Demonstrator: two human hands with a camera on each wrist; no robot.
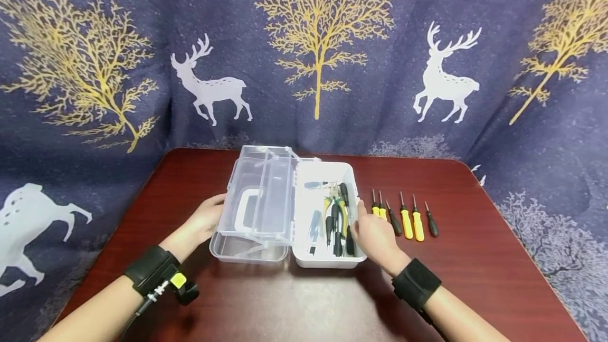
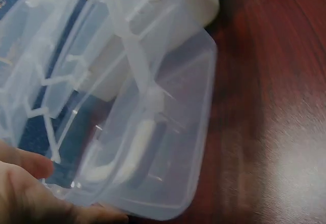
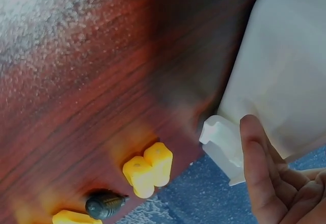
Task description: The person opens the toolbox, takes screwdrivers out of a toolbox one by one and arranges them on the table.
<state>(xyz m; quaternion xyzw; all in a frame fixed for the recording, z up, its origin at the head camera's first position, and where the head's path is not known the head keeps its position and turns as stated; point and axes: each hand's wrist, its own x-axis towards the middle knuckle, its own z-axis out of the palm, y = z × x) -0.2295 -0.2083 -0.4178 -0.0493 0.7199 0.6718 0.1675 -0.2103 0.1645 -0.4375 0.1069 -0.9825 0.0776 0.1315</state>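
A toolbox lies unfolded on the table, its clear lid and trays [image 1: 261, 199] spread to the left of its white base [image 1: 328, 263]. My left hand [image 1: 208, 219] holds the clear lid at its left edge; in the left wrist view, the fingers [image 2: 30, 198] are around that rim. At the base's right wall is my right hand [image 1: 377, 236], which grips the rim, with one finger [image 3: 254, 158] outside beside a white latch [image 3: 221, 142]. Inside the base lie pliers [image 1: 343, 215], several dark-handled tools and a pale blue-handled tool [image 1: 314, 223].
To the right of the base, several yellow-handled screwdrivers [image 1: 406, 225] and black-handled screwdrivers [image 1: 431, 224] lie in a row on the reddish-brown table [image 1: 475, 278]. A dark blue cloth [image 1: 294, 67] printed with deer and trees hangs behind the table.
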